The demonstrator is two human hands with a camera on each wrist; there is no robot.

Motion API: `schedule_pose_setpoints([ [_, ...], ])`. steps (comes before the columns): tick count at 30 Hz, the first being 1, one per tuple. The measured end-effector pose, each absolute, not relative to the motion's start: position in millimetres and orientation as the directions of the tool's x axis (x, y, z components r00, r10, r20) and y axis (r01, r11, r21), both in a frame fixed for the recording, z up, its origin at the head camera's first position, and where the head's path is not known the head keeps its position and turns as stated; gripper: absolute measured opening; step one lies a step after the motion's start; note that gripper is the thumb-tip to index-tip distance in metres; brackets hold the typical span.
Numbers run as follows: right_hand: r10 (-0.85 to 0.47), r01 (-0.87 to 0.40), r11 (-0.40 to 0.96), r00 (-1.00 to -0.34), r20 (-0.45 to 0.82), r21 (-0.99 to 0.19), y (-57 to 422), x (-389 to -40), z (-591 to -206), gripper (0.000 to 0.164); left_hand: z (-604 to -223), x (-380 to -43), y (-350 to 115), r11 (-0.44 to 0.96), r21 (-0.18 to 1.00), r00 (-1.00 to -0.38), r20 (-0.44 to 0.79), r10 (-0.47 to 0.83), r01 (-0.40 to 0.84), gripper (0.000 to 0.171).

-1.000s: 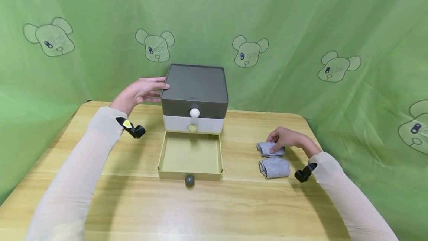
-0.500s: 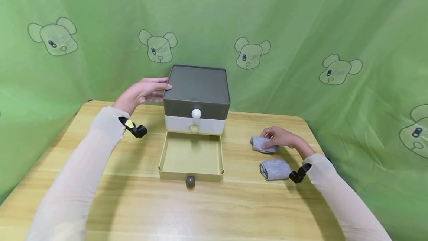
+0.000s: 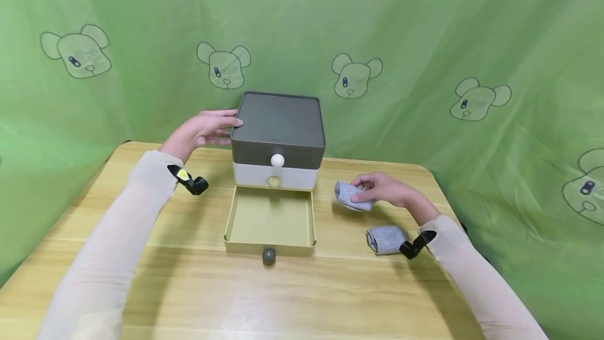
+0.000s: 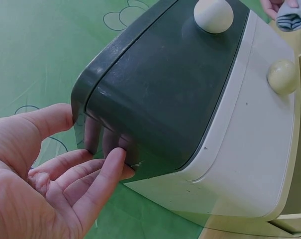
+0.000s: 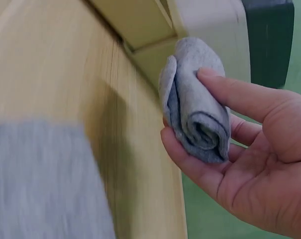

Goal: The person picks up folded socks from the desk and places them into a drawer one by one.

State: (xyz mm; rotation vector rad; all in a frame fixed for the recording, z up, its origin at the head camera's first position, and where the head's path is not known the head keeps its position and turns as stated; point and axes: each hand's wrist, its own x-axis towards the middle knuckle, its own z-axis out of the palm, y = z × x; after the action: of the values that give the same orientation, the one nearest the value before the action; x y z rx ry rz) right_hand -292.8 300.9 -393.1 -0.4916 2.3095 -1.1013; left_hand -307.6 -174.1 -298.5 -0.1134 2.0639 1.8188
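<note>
My right hand (image 3: 384,191) pinches a rolled grey cloth (image 5: 200,99) between thumb and fingers, held over the table just right of the drawer unit. Its spiral end faces the right wrist camera. A second rolled grey cloth (image 3: 387,239) lies on the table below that hand. The drawer unit (image 3: 283,119) has a dark grey top tier, a white middle tier and a yellow bottom drawer (image 3: 270,250) pulled out, with nothing in it. On the unit's left side rests my left hand (image 4: 65,169), thumb at the top edge and fingertips against the dark side wall.
The wooden table (image 3: 189,287) runs back to a green curtain (image 3: 292,25) printed with bear heads. A dark round knob (image 3: 268,256) juts from the front of the open drawer. White and yellow knobs stick out above it.
My right hand has lifted the farther rolled cloth and carried it left toward the drawer unit, away from the other one. My left hand stays on the unit.
</note>
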Motion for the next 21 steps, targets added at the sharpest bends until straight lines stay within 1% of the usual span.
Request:
schedule_pose_setpoints([
  [4,-0.575,-0.111,0.566,-0.763,-0.295,-0.817,281.0,-282.0,-383.3,0.043,-298.4,-307.5,-175.3,0.172,0.938,-0.921,-0.333,0.201,-0.302,0.072],
  [10,-0.636,-0.129,0.529,-0.715,-0.291,-0.839,255.6,-267.8,-369.5,0.041,-300.1,-308.3,-172.3,0.15,0.933,-0.917,-0.351,0.191,-0.326,0.072],
  [16,-0.688,-0.096,0.489,-0.654,-0.315,-0.867,225.7,-260.3,-362.0,0.044,-296.2,-309.3,-172.1,0.158,0.934,-0.919,-0.347,0.188,-0.321,0.073],
  [21,-0.704,-0.044,0.477,-0.617,-0.352,-0.878,200.6,-252.3,-365.4,0.046,-298.4,-307.9,-171.8,0.148,0.934,-0.918,-0.349,0.19,-0.324,0.073],
])
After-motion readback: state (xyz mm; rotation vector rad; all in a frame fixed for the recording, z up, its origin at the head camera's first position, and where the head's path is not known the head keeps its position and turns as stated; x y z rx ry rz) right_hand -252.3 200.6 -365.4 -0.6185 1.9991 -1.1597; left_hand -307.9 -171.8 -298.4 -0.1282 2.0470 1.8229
